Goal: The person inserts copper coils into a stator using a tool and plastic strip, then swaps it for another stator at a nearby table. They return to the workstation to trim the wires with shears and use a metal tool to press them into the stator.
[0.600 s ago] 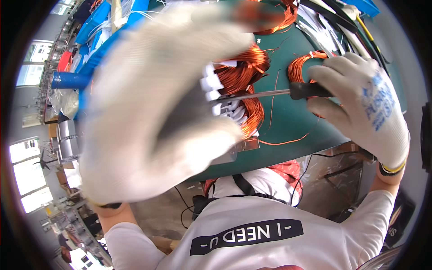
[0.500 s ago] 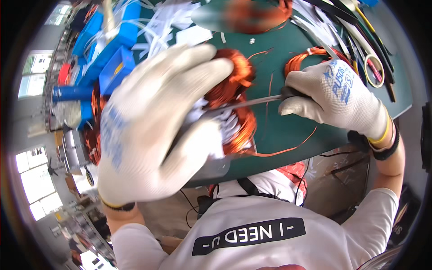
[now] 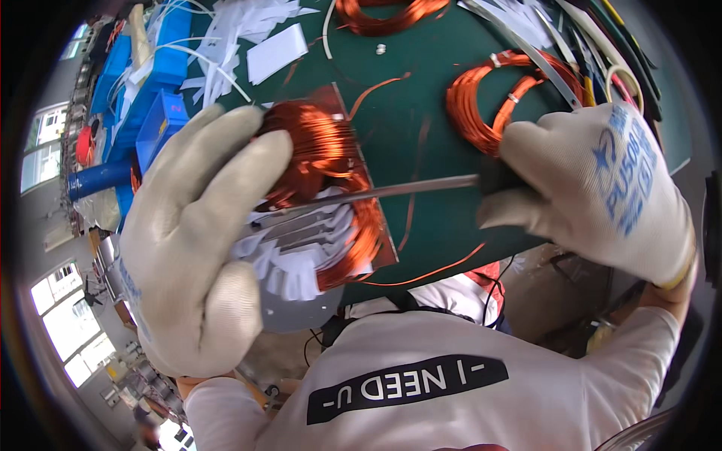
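My left hand (image 3: 199,233), in a white glove, is open beside a motor stator. Its fingertips overlap the orange copper winding (image 3: 320,143), and its thumb lies near white paper slot liners (image 3: 289,263). Whether the fingers press on the stator cannot be told. In my gloved right hand (image 3: 587,177) is a long metal-shafted tool (image 3: 421,185), its dark handle wrapped by my fingers. The shaft points left across the stator, between the upper winding and the liners; its tip is unclear among them. Loose copper wire ends (image 3: 436,270) stick out to the right.
A tied copper coil (image 3: 470,101) lies beyond my right hand, another coil (image 3: 391,19) at the far edge. Scissor-like metal blades (image 3: 545,68) and several tools lie far right. White paper strips (image 3: 248,22) and blue bins (image 3: 162,124) are far left on the green table (image 3: 391,98).
My left hand has moved left and down, uncovering more of the stator and liners. My right hand has shifted slightly right and down, still holding the tool. The whole view has shifted.
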`<action>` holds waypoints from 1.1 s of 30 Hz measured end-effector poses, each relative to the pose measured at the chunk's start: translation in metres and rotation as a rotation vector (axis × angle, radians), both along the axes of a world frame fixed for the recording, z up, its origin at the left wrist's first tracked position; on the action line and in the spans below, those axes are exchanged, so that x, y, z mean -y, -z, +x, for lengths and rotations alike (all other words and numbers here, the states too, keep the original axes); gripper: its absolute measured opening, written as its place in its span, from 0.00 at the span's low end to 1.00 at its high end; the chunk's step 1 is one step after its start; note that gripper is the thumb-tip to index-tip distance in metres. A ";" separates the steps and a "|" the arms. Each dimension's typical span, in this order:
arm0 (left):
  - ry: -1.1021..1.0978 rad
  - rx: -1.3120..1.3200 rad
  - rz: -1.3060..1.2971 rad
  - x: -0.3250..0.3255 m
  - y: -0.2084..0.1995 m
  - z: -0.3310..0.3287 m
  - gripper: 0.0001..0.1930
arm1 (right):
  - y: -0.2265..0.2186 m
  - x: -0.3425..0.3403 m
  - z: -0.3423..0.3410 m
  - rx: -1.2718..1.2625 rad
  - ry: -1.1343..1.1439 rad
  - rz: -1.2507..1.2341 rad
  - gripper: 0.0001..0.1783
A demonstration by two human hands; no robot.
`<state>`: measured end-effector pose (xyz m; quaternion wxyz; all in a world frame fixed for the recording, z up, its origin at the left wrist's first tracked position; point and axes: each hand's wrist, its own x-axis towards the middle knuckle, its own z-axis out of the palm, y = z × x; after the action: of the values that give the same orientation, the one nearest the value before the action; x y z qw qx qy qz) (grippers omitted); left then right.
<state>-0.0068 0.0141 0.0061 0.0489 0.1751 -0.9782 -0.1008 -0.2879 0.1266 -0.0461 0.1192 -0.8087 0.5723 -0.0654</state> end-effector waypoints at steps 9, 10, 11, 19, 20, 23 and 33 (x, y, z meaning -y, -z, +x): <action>0.084 -0.010 0.011 0.006 0.000 -0.008 0.31 | 0.008 -0.008 -0.020 0.118 0.035 0.007 0.24; 0.053 0.062 -0.031 0.004 -0.003 -0.012 0.31 | 0.019 -0.003 -0.024 0.153 0.009 0.011 0.26; 0.041 0.075 -0.041 0.005 -0.001 -0.009 0.31 | 0.024 0.001 -0.026 0.165 -0.004 0.002 0.26; 0.040 -0.010 -0.062 0.003 -0.002 -0.005 0.28 | 0.026 -0.012 -0.036 0.206 0.026 -0.031 0.28; 0.051 -0.007 -0.099 0.004 -0.003 -0.005 0.28 | 0.014 -0.015 -0.034 0.136 0.044 -0.037 0.28; 0.085 0.022 -0.148 0.008 0.000 -0.002 0.24 | -0.003 -0.011 -0.005 0.001 0.064 -0.012 0.25; -0.060 -0.112 -0.007 0.001 0.007 -0.005 0.27 | 0.024 0.033 0.034 0.150 -0.217 -0.129 0.32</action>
<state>-0.0116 0.0131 -0.0008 0.1073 0.1982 -0.9685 -0.1058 -0.2543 0.0931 -0.0699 0.1159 -0.8646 0.4656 -0.1493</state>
